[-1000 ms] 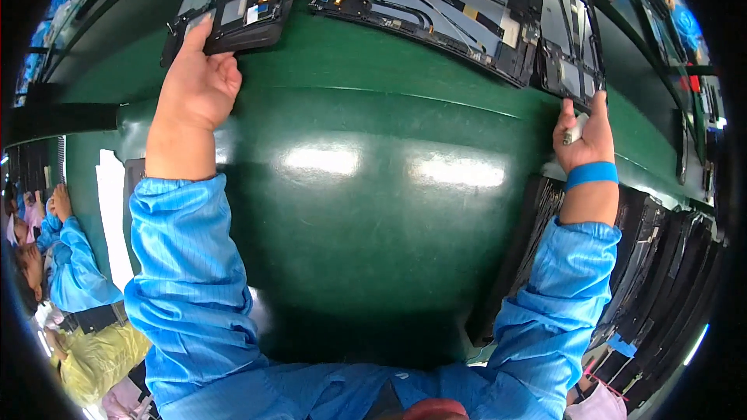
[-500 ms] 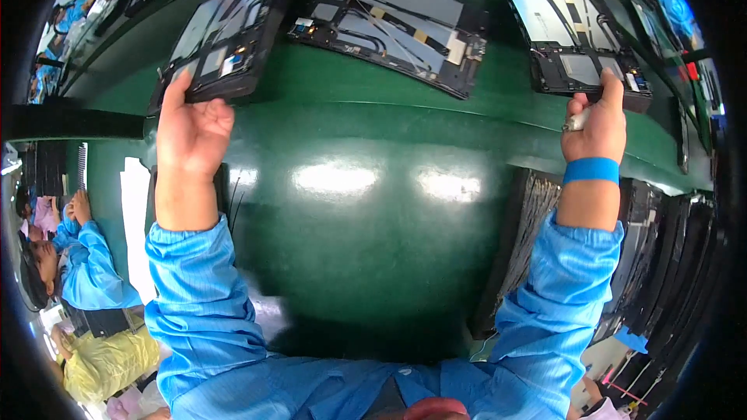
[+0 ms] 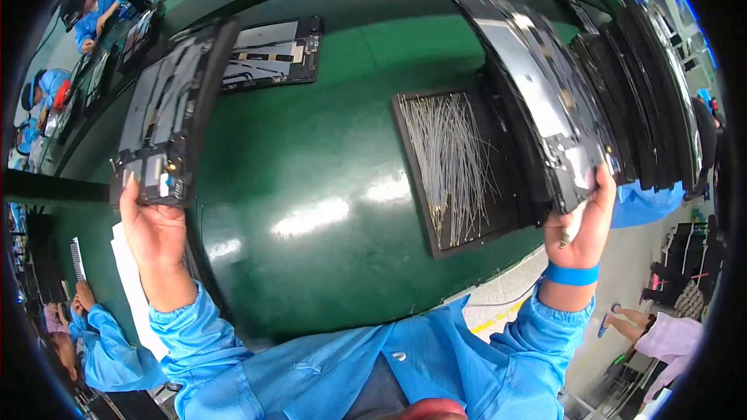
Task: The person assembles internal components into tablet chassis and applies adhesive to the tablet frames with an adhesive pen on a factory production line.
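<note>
My left hand (image 3: 159, 241) is closed on the near end of an opened tablet (image 3: 159, 101), thumb on top. Grey panels, ribbon cables and a small board show inside its black frame. At the right, my right hand (image 3: 587, 225) grips another opened tablet (image 3: 537, 78) by its near end, tilted above a black tray (image 3: 467, 247). A small whitish piece (image 3: 573, 225) with a metallic tip lies between that hand's fingers and palm; its kind is unclear. Whether either hand holds more than one tablet is hard to tell. A third opened tablet (image 3: 272, 50) lies flat beyond my left hand.
Many thin pale wires (image 3: 447, 163) fill the tray's left part. A row of black panels (image 3: 642, 101) stands upright at the right. White sheets (image 3: 134, 288) lie at the left of the green table (image 3: 311, 155). Co-workers in blue sit along the left side.
The view has turned to the right. The right-hand tablet has moved over to the tray and upright panels, and the left-hand tablet has come away from the table's far side.
</note>
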A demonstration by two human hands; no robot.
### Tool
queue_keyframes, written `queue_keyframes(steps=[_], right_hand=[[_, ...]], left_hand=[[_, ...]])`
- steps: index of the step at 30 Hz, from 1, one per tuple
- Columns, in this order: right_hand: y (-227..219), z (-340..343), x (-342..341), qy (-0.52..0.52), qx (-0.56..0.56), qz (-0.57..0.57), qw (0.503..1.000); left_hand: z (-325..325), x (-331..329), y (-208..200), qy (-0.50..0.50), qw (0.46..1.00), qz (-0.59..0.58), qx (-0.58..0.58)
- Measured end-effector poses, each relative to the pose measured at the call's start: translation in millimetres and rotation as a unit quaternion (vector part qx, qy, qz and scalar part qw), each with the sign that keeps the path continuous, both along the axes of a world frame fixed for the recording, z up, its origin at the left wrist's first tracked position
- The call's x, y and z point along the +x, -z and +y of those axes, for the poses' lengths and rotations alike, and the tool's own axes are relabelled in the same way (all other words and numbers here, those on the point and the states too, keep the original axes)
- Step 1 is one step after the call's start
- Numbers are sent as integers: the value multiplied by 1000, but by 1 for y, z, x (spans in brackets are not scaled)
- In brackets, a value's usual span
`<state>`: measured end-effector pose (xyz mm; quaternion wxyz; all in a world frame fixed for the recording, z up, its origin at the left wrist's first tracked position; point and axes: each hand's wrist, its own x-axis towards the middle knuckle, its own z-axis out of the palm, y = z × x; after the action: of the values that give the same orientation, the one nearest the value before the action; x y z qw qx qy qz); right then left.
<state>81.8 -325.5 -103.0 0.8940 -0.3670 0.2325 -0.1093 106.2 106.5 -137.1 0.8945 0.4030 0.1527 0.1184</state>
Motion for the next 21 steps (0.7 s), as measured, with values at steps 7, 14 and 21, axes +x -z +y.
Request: queue_keyframes(steps=[7, 14, 21], right_hand=[[37, -37, -32, 158, -121, 116, 973], [26, -33, -39, 211, -338, 85, 913], [15, 19, -56, 153, -373, 44, 914]], left_hand=[[-33, -58, 23, 76, 994, 62, 55], [-50, -102, 44, 177, 968, 166, 61], [-33, -119, 51, 219, 958, 184, 34]])
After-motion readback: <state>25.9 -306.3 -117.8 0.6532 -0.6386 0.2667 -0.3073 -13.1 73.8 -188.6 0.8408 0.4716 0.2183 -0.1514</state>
